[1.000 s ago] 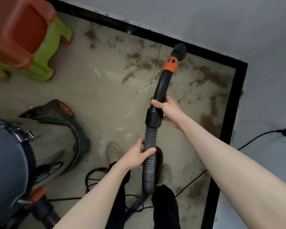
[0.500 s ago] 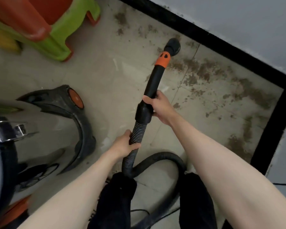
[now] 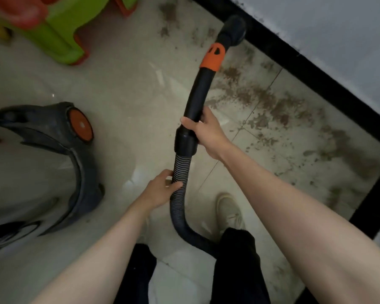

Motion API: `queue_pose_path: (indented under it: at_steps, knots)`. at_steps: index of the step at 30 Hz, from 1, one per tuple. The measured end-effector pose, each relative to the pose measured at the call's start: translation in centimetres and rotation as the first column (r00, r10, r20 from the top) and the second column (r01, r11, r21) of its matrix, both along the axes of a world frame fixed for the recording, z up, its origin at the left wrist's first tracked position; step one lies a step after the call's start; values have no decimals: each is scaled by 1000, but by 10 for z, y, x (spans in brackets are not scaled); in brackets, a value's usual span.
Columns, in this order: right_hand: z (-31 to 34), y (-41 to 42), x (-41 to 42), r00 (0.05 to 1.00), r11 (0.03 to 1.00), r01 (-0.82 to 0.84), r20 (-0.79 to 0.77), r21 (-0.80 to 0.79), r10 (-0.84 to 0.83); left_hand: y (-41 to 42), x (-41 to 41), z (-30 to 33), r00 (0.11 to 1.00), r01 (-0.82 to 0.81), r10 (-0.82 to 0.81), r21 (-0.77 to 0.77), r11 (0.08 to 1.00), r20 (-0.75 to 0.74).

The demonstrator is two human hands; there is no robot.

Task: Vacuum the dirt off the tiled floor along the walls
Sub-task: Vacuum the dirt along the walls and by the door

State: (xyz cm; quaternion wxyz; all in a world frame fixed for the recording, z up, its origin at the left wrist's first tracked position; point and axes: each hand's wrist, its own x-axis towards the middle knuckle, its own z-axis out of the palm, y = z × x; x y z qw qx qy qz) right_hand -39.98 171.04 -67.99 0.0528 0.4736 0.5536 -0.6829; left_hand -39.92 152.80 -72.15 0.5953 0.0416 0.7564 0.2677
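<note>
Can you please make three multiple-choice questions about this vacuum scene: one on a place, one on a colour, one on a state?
1. Where is the nozzle?
A. by the black skirting
B. under the green stool
C. on the shoe

2. What colour is the collar on the wand?
A. blue
B. orange
C. white

3. What does the left hand do?
A. hangs free
B. presses the floor
C. grips the ribbed hose

Answers: 1 A, the tip lies at the black skirting. 2 B, the band is orange. 3 C, fingers wrap the ribbed hose.

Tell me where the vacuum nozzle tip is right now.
In the head view, the nozzle tip is at upper centre-right, against the black baseboard, beyond the orange collar, left of the dirt.
</note>
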Motion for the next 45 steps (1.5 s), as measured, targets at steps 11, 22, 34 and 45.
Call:
queue_pose_path:
  at_steps: [11,22,34,45]
  knots:
    - [31,-26,-14,986,971,157,-26,-182,-165,13,-59,54,869,-436,454,131,890,-195]
    - [13,-8,-10,933,889,-354,46,292,356,105,-118,81,865,-396,467,324,859,-181]
    - [-124,-2,-67,765,713,-622,57,323,642,112,-183,-76,831,-465,530,313,828,-166]
    - [-204,-24,-95,792,647,-514,22,564,610,113,-220,-147,769,-542,622,364,757,-148]
